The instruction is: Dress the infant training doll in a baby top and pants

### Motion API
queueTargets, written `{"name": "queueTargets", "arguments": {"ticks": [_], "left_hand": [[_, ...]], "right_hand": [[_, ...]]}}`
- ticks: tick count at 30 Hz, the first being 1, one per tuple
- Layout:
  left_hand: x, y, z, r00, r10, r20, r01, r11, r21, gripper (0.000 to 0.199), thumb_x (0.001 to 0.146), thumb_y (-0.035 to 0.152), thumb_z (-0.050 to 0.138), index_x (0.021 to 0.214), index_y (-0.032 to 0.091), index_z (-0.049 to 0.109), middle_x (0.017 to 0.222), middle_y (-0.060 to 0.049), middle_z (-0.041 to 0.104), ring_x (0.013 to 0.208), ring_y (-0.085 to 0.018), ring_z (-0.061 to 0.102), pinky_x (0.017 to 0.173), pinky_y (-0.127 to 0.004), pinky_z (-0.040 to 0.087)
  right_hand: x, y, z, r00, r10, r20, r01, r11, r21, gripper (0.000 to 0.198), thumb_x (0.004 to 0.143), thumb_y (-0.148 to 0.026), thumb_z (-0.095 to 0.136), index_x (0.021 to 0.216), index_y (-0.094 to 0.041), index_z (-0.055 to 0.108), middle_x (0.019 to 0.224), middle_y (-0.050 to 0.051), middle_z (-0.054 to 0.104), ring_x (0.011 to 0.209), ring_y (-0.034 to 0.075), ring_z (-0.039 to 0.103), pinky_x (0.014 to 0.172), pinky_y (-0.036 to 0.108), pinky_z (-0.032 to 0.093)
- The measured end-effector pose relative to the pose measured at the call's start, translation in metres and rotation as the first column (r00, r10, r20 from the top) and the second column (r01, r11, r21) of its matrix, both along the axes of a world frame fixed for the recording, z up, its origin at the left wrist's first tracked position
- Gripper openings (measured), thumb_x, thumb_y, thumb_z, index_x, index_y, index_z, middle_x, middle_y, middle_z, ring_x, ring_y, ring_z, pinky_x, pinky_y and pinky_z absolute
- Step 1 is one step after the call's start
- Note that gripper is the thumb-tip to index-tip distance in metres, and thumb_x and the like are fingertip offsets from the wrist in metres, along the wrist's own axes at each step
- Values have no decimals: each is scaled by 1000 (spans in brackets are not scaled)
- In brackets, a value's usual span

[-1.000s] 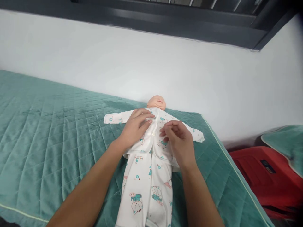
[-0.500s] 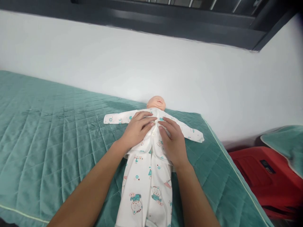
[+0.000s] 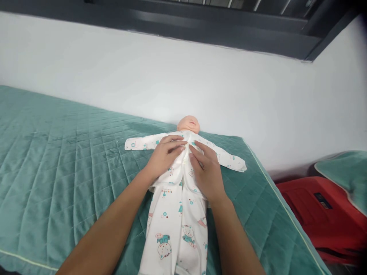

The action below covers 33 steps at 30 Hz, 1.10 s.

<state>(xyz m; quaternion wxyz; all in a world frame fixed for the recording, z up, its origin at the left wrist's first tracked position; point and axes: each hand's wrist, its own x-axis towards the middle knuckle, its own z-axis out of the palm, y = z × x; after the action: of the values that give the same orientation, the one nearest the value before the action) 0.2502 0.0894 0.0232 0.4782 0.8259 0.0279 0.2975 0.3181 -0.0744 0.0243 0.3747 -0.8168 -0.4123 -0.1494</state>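
A baby doll (image 3: 188, 123) lies on its back with its head against the wall. It wears a white printed shirt (image 3: 185, 172) with long sleeves spread to both sides and matching trousers (image 3: 172, 229). My left hand (image 3: 167, 154) rests on the left side of the shirt's chest, fingers extended towards the front seam. On the other side of that seam lies my right hand (image 3: 207, 168), its fingers slightly bent and apart on the cloth. The fingertips of both hands nearly meet at the seam. A small button shows just below them.
A green quilted cover (image 3: 71, 164) lies under the doll, with a pale piped edge at the right. Behind it rises a white wall (image 3: 160, 72) below a dark window frame (image 3: 200, 26). A red plastic object (image 3: 312, 217) stands at the right, partly under green cloth (image 3: 346, 172).
My right hand's fingers have shifted slightly inward and up along the seam. My left hand stays nearly in place, and the doll lies as before.
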Motion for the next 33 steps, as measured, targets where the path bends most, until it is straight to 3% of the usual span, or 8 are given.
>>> {"name": "queueTargets", "arguments": {"ticks": [10, 17, 24, 29, 33], "left_hand": [[0, -2, 0, 1000, -8, 11, 7, 999, 34, 26, 93, 25, 54, 112, 30, 73, 128, -3, 61, 126, -21, 50, 111, -39, 38], [0, 0, -3, 1000, -1, 18, -2, 988, 153, 28, 95, 24, 52, 115, 29, 71, 130, -5, 59, 127, -21, 49, 112, -42, 37], [-1, 4, -7, 1000, 9, 28, -20, 905, 424, 33, 98, 24, 45, 123, 29, 65, 135, -5, 55, 128, -23, 46, 111, -45, 37], [1, 2, -8, 999, 20, 47, -34, 947, 321, 35, 98, 26, 46, 130, 28, 58, 137, -6, 54, 130, -22, 46, 113, -43, 36], [2, 1, -8, 998, 30, 62, -45, 963, 265, 30, 96, 26, 49, 123, 25, 62, 135, -6, 55, 130, -21, 46, 115, -42, 35]], "right_hand": [[0, 3, 3, 996, -16, 87, 31, 985, -172, 42, 99, -34, 38, 138, -30, 54, 149, 7, 45, 137, 29, 39, 112, 54, 34], [8, 3, -5, 999, 35, -20, -37, 995, -93, 39, 99, -35, 41, 135, -32, 55, 150, 6, 42, 140, 25, 37, 116, 50, 29], [8, 4, -8, 989, 22, -146, -18, 1000, 25, 36, 94, -37, 51, 129, -32, 59, 148, 4, 45, 139, 24, 38, 116, 49, 30], [7, 4, -8, 983, 14, -181, 3, 996, 91, 35, 92, -36, 54, 127, -31, 59, 145, 3, 49, 137, 24, 39, 116, 50, 30], [6, 4, -9, 986, 8, -167, 12, 993, 117, 33, 92, -35, 56, 124, -30, 60, 143, 4, 51, 136, 22, 41, 117, 47, 31]]}}
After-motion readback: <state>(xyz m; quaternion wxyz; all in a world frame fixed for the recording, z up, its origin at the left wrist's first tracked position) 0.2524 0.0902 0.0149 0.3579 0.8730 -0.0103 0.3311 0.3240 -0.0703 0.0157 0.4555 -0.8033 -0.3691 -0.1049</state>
